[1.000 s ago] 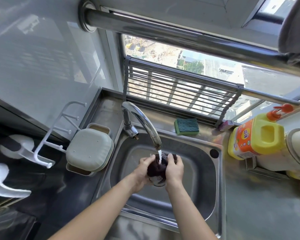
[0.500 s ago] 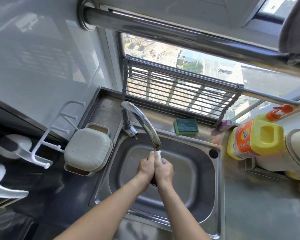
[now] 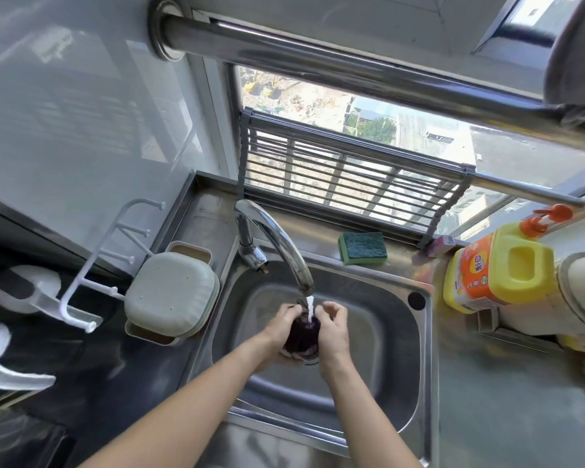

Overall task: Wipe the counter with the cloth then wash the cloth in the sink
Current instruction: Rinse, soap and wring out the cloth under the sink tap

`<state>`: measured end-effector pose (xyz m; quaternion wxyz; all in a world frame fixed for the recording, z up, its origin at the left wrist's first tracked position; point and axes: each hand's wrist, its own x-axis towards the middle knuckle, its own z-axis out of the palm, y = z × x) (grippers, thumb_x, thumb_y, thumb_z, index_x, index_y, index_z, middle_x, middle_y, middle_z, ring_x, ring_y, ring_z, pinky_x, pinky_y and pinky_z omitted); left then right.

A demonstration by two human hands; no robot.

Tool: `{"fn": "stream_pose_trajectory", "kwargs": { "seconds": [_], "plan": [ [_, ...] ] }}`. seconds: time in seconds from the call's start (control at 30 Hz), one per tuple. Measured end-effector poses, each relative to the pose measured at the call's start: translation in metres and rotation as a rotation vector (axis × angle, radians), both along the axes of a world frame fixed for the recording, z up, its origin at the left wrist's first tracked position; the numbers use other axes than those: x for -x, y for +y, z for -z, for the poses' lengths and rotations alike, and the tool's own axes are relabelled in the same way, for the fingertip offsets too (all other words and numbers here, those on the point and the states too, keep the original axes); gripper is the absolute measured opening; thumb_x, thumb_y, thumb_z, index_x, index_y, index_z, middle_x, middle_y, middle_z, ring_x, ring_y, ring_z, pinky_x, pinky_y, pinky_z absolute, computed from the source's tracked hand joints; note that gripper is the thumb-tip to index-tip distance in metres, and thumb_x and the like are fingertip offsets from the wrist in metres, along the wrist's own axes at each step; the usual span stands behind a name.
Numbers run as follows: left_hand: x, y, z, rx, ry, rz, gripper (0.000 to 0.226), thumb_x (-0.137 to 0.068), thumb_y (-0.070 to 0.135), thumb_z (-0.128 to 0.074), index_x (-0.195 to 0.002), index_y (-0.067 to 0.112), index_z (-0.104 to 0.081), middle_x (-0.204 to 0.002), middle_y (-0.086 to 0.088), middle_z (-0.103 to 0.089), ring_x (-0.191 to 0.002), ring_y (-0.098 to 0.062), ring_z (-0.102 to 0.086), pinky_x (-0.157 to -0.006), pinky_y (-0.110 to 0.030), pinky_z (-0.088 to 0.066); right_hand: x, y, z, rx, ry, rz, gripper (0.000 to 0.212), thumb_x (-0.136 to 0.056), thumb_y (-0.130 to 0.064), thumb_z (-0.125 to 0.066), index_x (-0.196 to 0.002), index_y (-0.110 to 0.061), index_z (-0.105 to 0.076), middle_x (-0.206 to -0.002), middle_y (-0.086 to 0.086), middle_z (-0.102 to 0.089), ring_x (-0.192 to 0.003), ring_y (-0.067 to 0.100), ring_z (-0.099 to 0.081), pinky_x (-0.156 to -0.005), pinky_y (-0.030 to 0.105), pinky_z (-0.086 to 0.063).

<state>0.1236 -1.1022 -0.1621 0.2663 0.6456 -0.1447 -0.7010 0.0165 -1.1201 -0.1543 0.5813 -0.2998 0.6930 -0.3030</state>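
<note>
Head view, over the rectangular stainless-steel sink. I see both hands in the basin, grasping a bunched dark purple cloth between them. My left hand curls round the cloth's left side; my right hand clasps its right side, fingertips raised near the water. A thin white stream of water falls from the curved chrome faucet onto the top of the cloth. On the steel counter behind the sink lies a green-and-yellow scouring sponge. A yellow detergent jug with an orange label stands to the right. A pale green lidded plastic box sits just beside the sink's left rim.
</note>
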Motion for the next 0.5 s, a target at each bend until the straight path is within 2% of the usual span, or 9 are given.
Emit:
{"fn": "stream_pose_trajectory", "kwargs": {
  "seconds": [0.07,0.1,0.13,0.2,0.27,0.3,0.37,0.4,0.5],
  "plan": [
    [-0.005,0.0,-0.004,-0.089,0.068,-0.002,0.047,-0.093,0.065,-0.042,-0.113,0.027,-0.063,-0.108,-0.009,-0.073,-0.084,-0.024,-0.07,-0.055,-0.032,-0.057,0.0,0.004,-0.003,-0.042,-0.233,0.092,0.047,-0.081,-0.005,-0.065,-0.124,-0.02,-0.052,-0.114,0.008,-0.067,-0.102,0.027,-0.064,-0.096,0.047,-0.051],
    [-0.005,0.0,-0.003,-0.076,0.044,-0.022,0.049,-0.092,0.066,-0.045,-0.113,0.025,-0.064,-0.102,-0.008,-0.073,-0.081,-0.022,-0.069,-0.054,-0.029,-0.055,0.0,0.006,-0.005,-0.071,-0.277,0.104,0.058,-0.074,-0.008,-0.064,-0.129,-0.021,-0.05,-0.12,0.006,-0.066,-0.107,0.028,-0.064,-0.096,0.046,-0.052],
    [-0.004,-0.002,0.003,-0.047,-0.006,-0.045,0.048,-0.092,0.062,-0.05,-0.113,0.022,-0.063,-0.098,-0.007,-0.072,-0.078,-0.02,-0.067,-0.054,-0.027,-0.053,0.001,0.006,-0.002,-0.087,-0.309,0.099,0.062,-0.07,-0.014,-0.063,-0.13,-0.022,-0.052,-0.123,0.006,-0.066,-0.109,0.029,-0.065,-0.095,0.047,-0.053],
    [0.002,-0.004,0.007,0.023,-0.129,-0.105,0.041,-0.091,0.051,-0.056,-0.112,0.016,-0.061,-0.095,-0.005,-0.069,-0.076,-0.018,-0.064,-0.06,-0.031,-0.054,-0.004,0.007,-0.002,-0.209,-0.289,0.063,0.049,-0.072,-0.037,-0.064,-0.119,-0.022,-0.065,-0.114,0.008,-0.072,-0.101,0.03,-0.069,-0.087,0.047,-0.055],
    [0.011,-0.004,0.01,0.062,-0.226,-0.098,0.039,-0.081,0.056,-0.052,-0.099,0.023,-0.063,-0.093,-0.005,-0.071,-0.08,-0.022,-0.066,-0.073,-0.043,-0.058,-0.012,0.005,-0.003,-0.214,-0.108,-0.099,0.048,-0.08,-0.061,-0.059,-0.102,-0.022,-0.074,-0.101,0.005,-0.077,-0.095,0.026,-0.072,-0.085,0.042,-0.059],
    [0.015,-0.003,0.01,0.09,-0.28,-0.067,0.04,-0.08,0.061,-0.048,-0.091,0.026,-0.065,-0.088,-0.003,-0.073,-0.08,-0.023,-0.067,-0.074,-0.043,-0.058,-0.015,0.003,-0.006,-0.168,0.046,-0.217,0.05,-0.086,-0.066,-0.052,-0.098,-0.022,-0.075,-0.098,0.003,-0.077,-0.096,0.024,-0.071,-0.087,0.04,-0.058],
    [0.019,0.003,0.002,0.149,-0.429,0.0,0.044,-0.091,0.061,-0.041,-0.08,0.029,-0.068,-0.077,0.004,-0.072,-0.074,-0.021,-0.068,-0.065,-0.033,-0.054,-0.016,0.0,-0.008,-0.066,0.386,-0.339,0.053,-0.094,-0.064,-0.043,-0.093,-0.022,-0.076,-0.093,0.005,-0.077,-0.095,0.027,-0.069,-0.084,0.035,-0.055],
    [0.019,0.004,-0.002,0.176,-0.525,0.012,0.05,-0.095,0.061,-0.036,-0.08,0.028,-0.07,-0.073,0.004,-0.073,-0.071,-0.021,-0.069,-0.06,-0.03,-0.052,-0.015,-0.001,-0.01,-0.02,0.484,-0.336,0.053,-0.095,-0.062,-0.044,-0.09,-0.021,-0.077,-0.09,0.008,-0.077,-0.092,0.03,-0.069,-0.08,0.035,-0.053],
    [0.018,0.004,-0.002,0.222,-0.718,0.018,0.06,-0.092,0.066,-0.029,-0.088,0.028,-0.075,-0.072,0.0,-0.074,-0.068,-0.026,-0.069,-0.058,-0.037,-0.057,-0.016,-0.004,-0.016,0.069,0.577,-0.297,0.05,-0.096,-0.056,-0.05,-0.087,-0.015,-0.078,-0.084,0.014,-0.076,-0.087,0.035,-0.071,-0.074,0.036,-0.053]
  ]
}}
